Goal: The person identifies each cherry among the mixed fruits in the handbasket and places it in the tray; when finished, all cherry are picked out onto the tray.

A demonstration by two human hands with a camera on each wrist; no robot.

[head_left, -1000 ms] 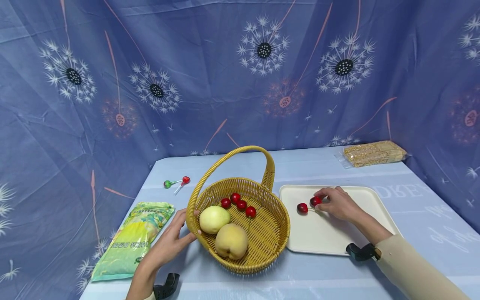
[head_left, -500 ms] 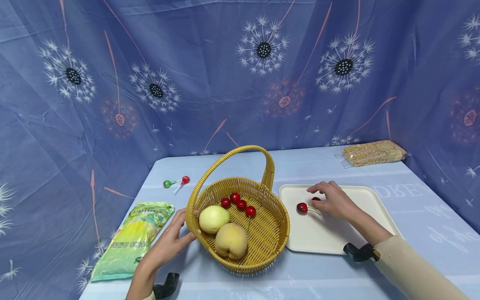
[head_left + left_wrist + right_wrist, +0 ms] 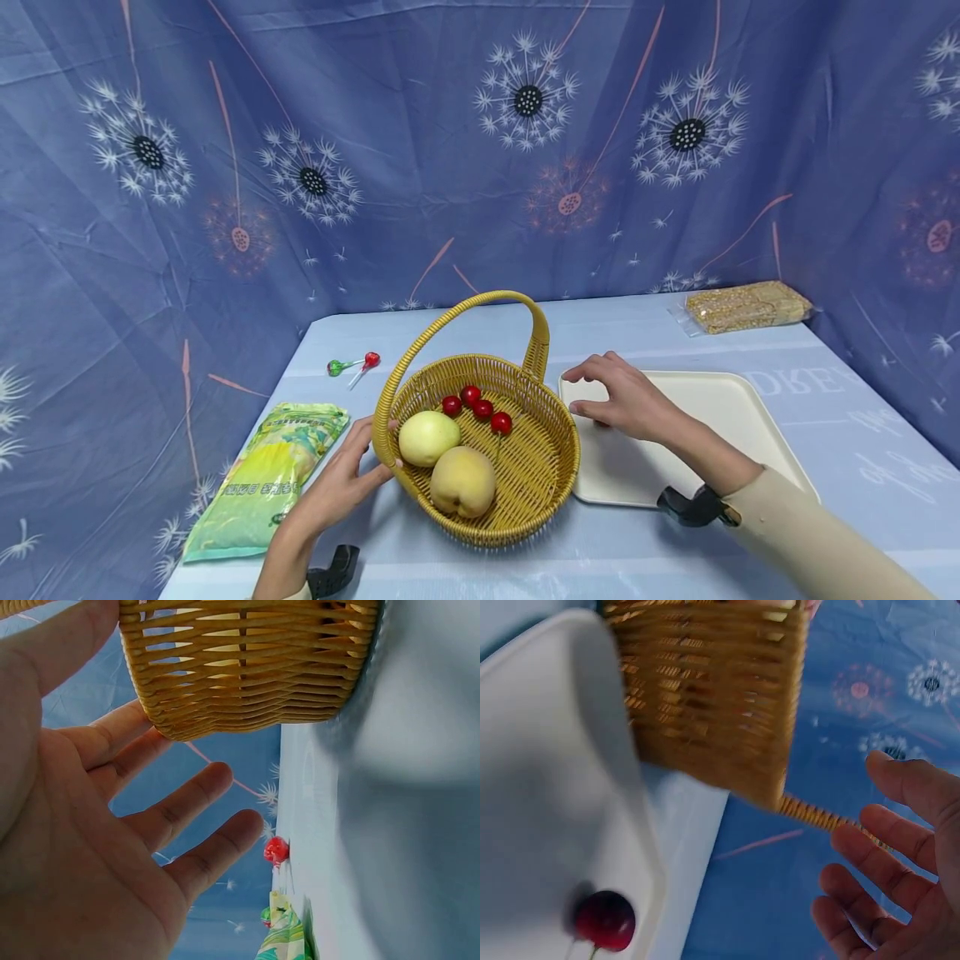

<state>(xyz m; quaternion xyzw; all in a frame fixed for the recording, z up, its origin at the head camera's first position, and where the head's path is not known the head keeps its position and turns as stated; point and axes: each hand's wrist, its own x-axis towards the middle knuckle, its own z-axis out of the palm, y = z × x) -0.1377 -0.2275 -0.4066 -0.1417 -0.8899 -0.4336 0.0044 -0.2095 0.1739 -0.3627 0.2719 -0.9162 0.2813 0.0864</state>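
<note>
My left hand holds the left rim of a yellow wicker basket at the handle's base, thumb and forefingers on the rim and the other fingers extended. Inside the basket lie a pale green-yellow fruit, a peach and several red cherries. Over the left part of a cream tray hovers my right hand, fingers relaxed and apart, nothing between them. One dark red cherry with a stem rests on the tray in the right wrist view; the hand mostly hides what lies there in the head view.
Left of the basket lies a green-yellow packaged bag. Two lollipops, one red and one green, sit farther back. A clear pack of yellow grains lies at the back right. A blue patterned curtain stands behind the table.
My right hand has come away from the cherries on the tray and moved left toward the basket, its fingers spreading. The left hand and basket have stayed put.
</note>
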